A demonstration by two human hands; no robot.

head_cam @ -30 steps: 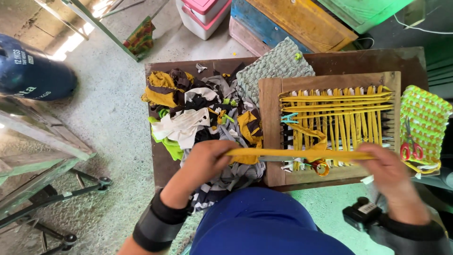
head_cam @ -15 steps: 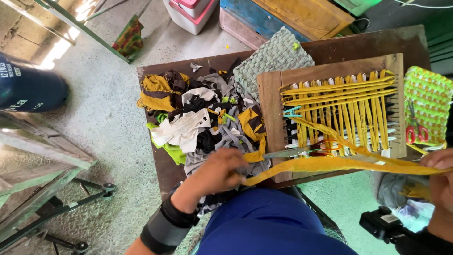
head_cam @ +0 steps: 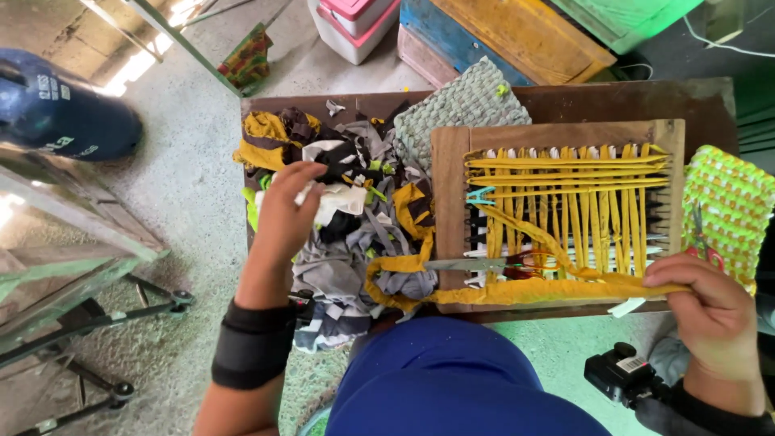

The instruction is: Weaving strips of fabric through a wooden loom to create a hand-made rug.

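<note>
A craft workshop: wooden weaving loom point(head_cam: 557, 214), fabric scraps point(head_cam: 347, 210) (heaped), bare concrete floor point(head_cam: 186, 178).
</note>
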